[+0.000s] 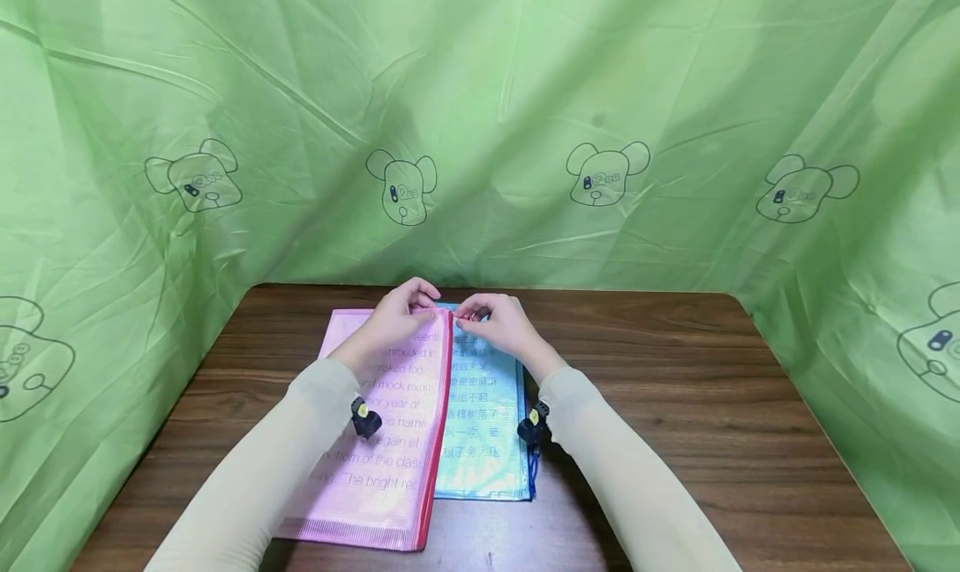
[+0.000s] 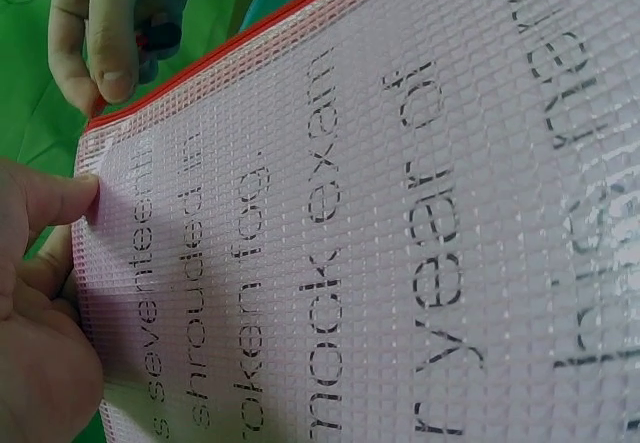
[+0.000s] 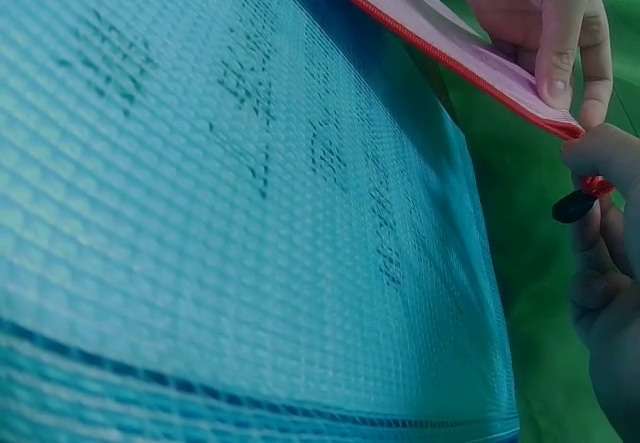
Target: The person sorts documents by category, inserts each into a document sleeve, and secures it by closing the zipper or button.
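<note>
A pink mesh zipper pouch (image 1: 375, 505) with printed English text lies over the left part of a blue mesh zipper pouch (image 1: 487, 468) with Chinese text. Along the pink pouch's right side runs a red zipper (image 1: 437, 447). My left hand (image 1: 396, 318) pinches the pouch's far edge, its thumb on top in the left wrist view. At the far end of the zipper, my right hand (image 1: 498, 326) pinches the corner between thumb and fingers. A red cord with a black tip (image 3: 575, 206) hangs at the right hand's fingers in the right wrist view.
Both pouches lie on a dark wooden table (image 1: 660, 388). A green curtain (image 1: 495, 222) with mouse drawings encloses its back and sides. A blue cord (image 1: 533, 472) lies at the blue pouch's near right corner. Black wrist cameras (image 1: 366, 422) sit at both cuffs.
</note>
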Demonstrator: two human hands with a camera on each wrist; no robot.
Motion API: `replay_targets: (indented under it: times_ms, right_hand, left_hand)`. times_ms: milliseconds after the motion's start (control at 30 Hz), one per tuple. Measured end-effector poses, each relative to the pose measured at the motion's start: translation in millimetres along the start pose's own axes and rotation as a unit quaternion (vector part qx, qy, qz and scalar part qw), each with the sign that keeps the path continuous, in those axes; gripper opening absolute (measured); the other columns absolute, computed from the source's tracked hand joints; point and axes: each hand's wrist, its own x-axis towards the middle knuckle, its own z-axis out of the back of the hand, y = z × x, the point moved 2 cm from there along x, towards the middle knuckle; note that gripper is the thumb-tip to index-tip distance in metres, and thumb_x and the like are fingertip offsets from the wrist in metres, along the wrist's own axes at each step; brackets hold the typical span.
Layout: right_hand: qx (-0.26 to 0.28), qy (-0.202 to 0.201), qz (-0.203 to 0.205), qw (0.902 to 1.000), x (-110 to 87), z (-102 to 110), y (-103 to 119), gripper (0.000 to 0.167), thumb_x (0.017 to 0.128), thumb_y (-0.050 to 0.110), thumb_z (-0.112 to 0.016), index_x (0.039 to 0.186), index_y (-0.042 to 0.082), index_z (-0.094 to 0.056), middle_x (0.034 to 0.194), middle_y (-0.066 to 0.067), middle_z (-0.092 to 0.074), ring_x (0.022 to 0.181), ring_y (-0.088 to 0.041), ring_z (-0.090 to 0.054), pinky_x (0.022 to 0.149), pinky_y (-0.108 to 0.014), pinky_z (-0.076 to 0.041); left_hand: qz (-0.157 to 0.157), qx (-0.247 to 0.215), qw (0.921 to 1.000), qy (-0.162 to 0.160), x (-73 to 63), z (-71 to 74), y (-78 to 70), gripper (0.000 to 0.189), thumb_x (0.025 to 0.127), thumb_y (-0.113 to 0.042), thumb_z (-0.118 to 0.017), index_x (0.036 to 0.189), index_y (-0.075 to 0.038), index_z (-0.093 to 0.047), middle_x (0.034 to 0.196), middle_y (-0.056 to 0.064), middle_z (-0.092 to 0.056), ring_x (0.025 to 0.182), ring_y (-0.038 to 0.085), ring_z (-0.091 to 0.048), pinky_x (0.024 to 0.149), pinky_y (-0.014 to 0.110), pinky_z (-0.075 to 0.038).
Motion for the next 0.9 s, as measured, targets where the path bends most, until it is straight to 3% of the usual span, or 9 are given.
replay_targets:
  times_ms: [167,400,667,900]
  right_hand:
    - [0.005,0.014,0.006,0.9999,-0.5,-4.8,2.9,0.007,0.098,0.016,-0.085,0.105,0.016,-0.084,0.094,0.006,-0.077,0.086,-0.014,-0.066,0.076,-0.029,-0.054]
    - [0.002,0.071,0.018,0.9973,-8.8,-16.0,9.0,0.006,0.099,0.014,-0.083,0.104,0.014,-0.084,0.091,0.007,-0.076,0.084,-0.011,-0.065,0.074,-0.028,-0.055]
    - [-0.014,0.184,0.033,0.9822,-26.9,-30.7,21.9,0.004,0.098,0.012,-0.082,0.102,0.013,-0.083,0.088,0.011,-0.076,0.076,-0.007,-0.067,0.073,-0.026,-0.059]
    - [-0.025,0.209,0.035,0.977,-43.4,-35.5,36.1,0.004,0.097,0.012,-0.083,0.101,0.013,-0.084,0.088,0.012,-0.074,0.078,-0.005,-0.065,0.073,-0.024,-0.057]
  left_hand:
    - [0.005,-0.011,0.9999,-0.006,-0.9,6.0,2.0,0.03,0.103,0.002,-0.067,0.131,-0.007,-0.062,0.11,0.011,-0.075,0.096,0.025,-0.068,0.095,0.039,-0.049]
    - [-0.002,-0.026,0.9992,-0.031,0.6,20.4,4.2,0.029,0.103,0.001,-0.066,0.132,-0.002,-0.061,0.112,0.014,-0.075,0.098,0.026,-0.069,0.088,0.031,-0.052]
    - [0.004,-0.049,0.9959,-0.076,-2.2,42.9,9.3,0.043,0.101,0.002,-0.069,0.141,-0.005,-0.055,0.115,0.016,-0.076,0.101,0.025,-0.069,0.098,0.032,-0.048]
    - [0.014,-0.058,0.9927,-0.105,-5.4,58.2,10.5,0.047,0.101,0.0,-0.07,0.145,-0.003,-0.053,0.116,0.017,-0.075,0.102,0.022,-0.066,0.093,0.026,-0.05]
